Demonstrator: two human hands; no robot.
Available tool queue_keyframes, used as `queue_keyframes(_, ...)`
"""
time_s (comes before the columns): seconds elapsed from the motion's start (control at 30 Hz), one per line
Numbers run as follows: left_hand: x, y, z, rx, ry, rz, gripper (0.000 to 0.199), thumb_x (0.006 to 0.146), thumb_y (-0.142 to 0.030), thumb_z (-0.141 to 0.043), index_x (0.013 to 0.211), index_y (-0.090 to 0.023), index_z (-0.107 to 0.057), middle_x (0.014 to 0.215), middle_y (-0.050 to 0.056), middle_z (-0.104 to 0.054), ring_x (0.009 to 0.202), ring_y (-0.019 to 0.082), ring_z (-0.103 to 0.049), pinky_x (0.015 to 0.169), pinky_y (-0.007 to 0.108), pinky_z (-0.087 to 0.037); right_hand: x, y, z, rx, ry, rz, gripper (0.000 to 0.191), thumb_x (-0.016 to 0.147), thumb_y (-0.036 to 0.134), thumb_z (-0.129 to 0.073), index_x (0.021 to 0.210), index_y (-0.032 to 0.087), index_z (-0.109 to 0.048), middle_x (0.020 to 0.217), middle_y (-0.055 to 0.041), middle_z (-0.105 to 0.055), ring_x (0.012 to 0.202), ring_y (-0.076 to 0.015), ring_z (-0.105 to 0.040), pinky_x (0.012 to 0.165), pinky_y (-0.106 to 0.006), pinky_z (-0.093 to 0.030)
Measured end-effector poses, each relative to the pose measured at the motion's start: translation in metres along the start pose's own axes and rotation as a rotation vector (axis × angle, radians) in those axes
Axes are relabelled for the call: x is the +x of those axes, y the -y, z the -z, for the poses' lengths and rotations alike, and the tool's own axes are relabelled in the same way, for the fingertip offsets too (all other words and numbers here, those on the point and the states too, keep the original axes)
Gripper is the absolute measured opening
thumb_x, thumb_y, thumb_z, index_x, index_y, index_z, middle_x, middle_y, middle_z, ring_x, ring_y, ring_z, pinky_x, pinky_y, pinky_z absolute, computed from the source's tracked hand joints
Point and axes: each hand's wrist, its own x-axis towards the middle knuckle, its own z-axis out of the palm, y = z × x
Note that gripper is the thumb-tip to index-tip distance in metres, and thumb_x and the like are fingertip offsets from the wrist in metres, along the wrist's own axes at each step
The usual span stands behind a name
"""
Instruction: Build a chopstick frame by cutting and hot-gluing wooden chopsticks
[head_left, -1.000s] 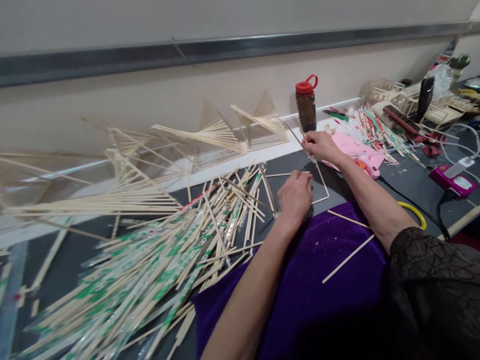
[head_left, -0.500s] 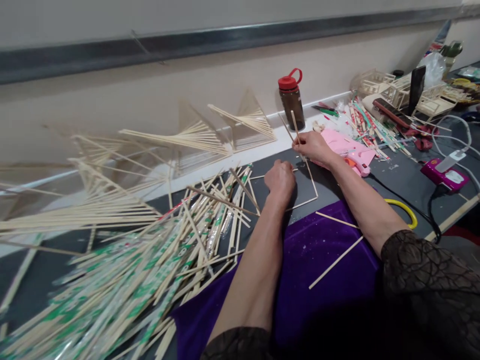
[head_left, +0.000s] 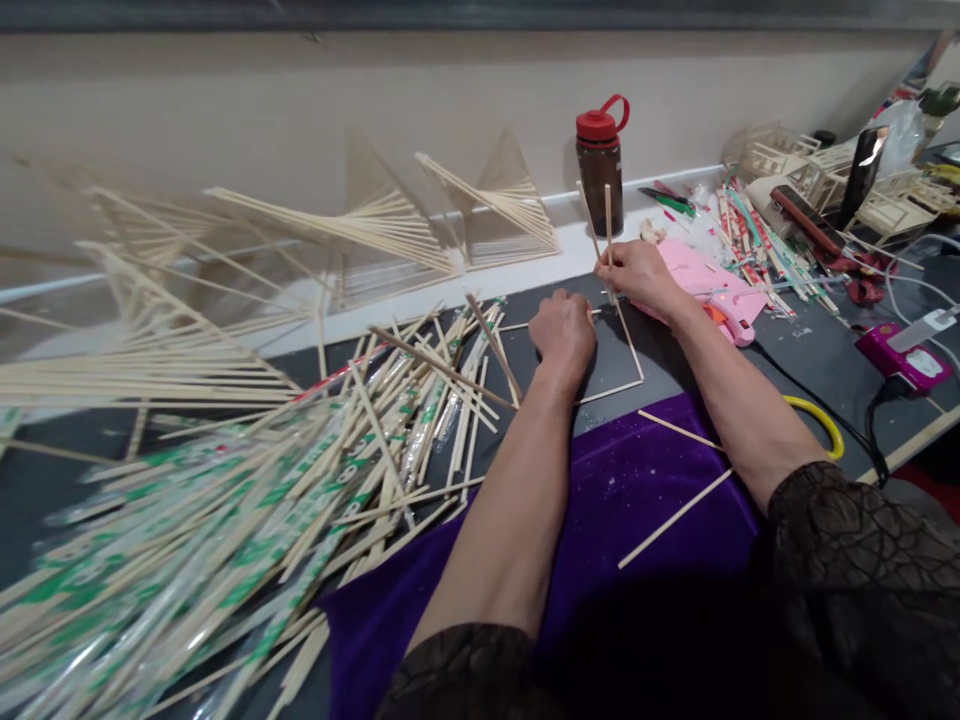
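My right hand [head_left: 639,276] pinches an upright chopstick [head_left: 608,215], its lower end near a corner of a flat chopstick frame [head_left: 628,340] on the dark table. Beside that one, a second chopstick [head_left: 588,218] leans up and to the left; whether my fingers grip it too is unclear. My left hand [head_left: 562,335] rests over the frame's left part with fingers curled closed, hiding anything inside them. Under my forearms a purple cloth [head_left: 600,500] is spread, with loose chopsticks [head_left: 679,515] on it.
A large heap of chopsticks, many in wrappers [head_left: 247,540], covers the left. Twisted stick models [head_left: 375,240] stand along the wall. Behind my right hand are a red-capped bottle [head_left: 600,170], a pink glue gun [head_left: 727,322], yellow-handled scissors [head_left: 821,420] and a purple power adapter [head_left: 900,360].
The camera view has tilted down, so the wall rail sits higher. The two raised chopsticks stand slightly straighter in my right hand. My left hand stays in about the same place.
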Motion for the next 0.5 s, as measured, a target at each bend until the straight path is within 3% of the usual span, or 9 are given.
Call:
queue_keyframes(0.17, -0.001, -0.0025, 0.0, 0.001, -0.035, -0.017, 0.045, 0.101, -0.026, -0.034, 0.119, -0.015, -0.073, 0.125, 0.017, -0.068, 0.122, 0.035, -0.054, 0.087, 0.042, -0.05, -0.0044, 0.0046, 0.0003, 0.04, -0.011, 0.019, 0.025, 0.088, 0.021, -0.057, 0.095, 0.011, -0.078, 0.088, -0.0074, -0.074, 0.09, -0.0199, -0.066, 0.082, -0.028, -0.046)
queue_keyframes(0.5, 0.0071, -0.0042, -0.0067, -0.036, -0.079, 0.026, 0.04, 0.099, -0.019, -0.037, 0.118, -0.015, -0.072, 0.127, 0.019, -0.067, 0.12, 0.036, -0.054, 0.09, 0.043, -0.05, -0.0017, 0.0028, -0.0051, 0.073, -0.028, 0.059, 0.02, 0.086, 0.019, -0.058, 0.089, 0.013, -0.076, 0.085, -0.0056, -0.072, 0.092, -0.0209, -0.066, 0.085, -0.031, -0.047)
